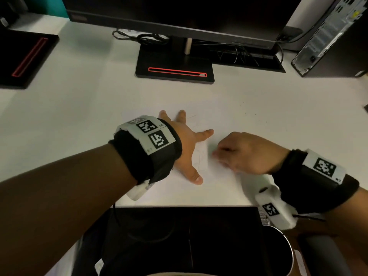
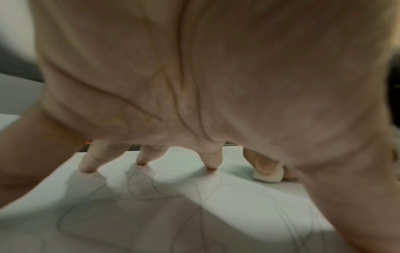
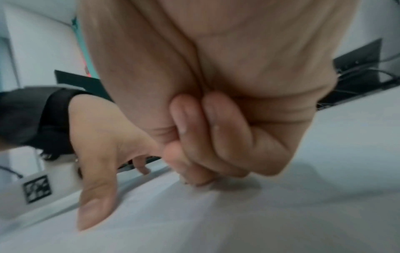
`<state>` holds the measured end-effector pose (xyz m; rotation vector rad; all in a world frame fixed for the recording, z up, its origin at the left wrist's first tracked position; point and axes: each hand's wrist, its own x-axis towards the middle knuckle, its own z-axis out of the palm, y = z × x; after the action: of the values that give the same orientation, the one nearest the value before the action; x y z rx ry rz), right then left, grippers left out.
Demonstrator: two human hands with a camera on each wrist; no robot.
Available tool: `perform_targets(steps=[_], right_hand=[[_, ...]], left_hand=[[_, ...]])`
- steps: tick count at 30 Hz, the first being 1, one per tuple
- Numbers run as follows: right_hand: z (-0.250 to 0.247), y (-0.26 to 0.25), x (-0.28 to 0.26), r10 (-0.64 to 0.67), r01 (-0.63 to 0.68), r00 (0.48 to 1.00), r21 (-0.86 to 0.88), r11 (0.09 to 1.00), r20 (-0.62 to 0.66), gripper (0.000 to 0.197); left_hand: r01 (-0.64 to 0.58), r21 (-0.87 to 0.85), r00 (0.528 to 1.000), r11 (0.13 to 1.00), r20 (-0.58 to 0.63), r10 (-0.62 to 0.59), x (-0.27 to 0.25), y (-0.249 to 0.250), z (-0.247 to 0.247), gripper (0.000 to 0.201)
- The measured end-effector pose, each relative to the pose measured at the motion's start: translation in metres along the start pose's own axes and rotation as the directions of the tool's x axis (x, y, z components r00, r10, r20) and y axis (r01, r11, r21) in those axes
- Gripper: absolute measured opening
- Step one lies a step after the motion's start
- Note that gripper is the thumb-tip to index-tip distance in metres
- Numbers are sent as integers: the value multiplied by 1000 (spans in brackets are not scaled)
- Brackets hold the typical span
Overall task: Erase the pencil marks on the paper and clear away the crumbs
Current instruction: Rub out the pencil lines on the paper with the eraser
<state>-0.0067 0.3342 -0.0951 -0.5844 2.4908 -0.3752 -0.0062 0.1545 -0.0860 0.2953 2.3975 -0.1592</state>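
Fingers of right hand (image 1: 245,154) pinch eraser (image 2: 268,178) against paper (image 1: 229,188).

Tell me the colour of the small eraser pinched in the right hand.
Off-white, the small rounded eraser pinched by the right hand; the left wrist view shows it best.

A white sheet of paper (image 1: 219,120) lies flat on the white desk (image 1: 79,100), in front of the monitor stand (image 1: 175,64); faint grey pencil marks (image 2: 151,188) loop across it; a small white eraser (image 2: 268,177) rests on the paper, beside the marks; tiny dark crumbs (image 1: 246,113) dot the paper's far right part.
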Motion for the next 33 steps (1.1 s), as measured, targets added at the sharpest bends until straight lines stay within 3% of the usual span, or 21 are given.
perform_targets(steps=[4, 6, 9, 14, 18, 22, 27, 31, 33], right_hand=[[13, -16, -6, -110, 113, 991, -33, 993, 73, 42], [8, -12, -2, -77, 80, 993, -27, 996, 91, 42], [-9, 0, 9, 27, -27, 1000, -8, 1000, -7, 41], [15, -21, -5, -133, 139, 985, -53, 989, 108, 40], [-2, -5, 6, -43, 45, 999, -65, 997, 24, 42], [16, -22, -6, -170, 176, 981, -63, 982, 92, 42], [-1, -5, 4, -68, 72, 996, -65, 995, 49, 43], [18, -26, -7, -206, 217, 972, -100, 971, 109, 41], [13, -21, -2, -187, 196, 977, -78, 978, 104, 43]], left_hand=[[-9, 11, 1000, 1000, -2, 9, -1, 1, -1, 127], [-13, 30, 1000, 999, -7, 13, -2, 1, -1, 125], [-8, 19, 1000, 1000, -8, 8, -3, 1, -1, 125], [-31, 38, 999, 999, -5, 32, -4, 2, -2, 125], [-6, 23, 1000, 1000, 11, 6, -1, 1, -1, 130], [-4, 40, 1000, 999, 22, 3, 0, 0, -1, 133], [-8, 38, 1000, 999, 11, 8, 0, 1, 0, 132], [-16, 51, 1000, 999, 25, 15, 0, 0, 0, 137], [-19, 65, 1000, 998, 20, 18, -1, 1, 0, 138]])
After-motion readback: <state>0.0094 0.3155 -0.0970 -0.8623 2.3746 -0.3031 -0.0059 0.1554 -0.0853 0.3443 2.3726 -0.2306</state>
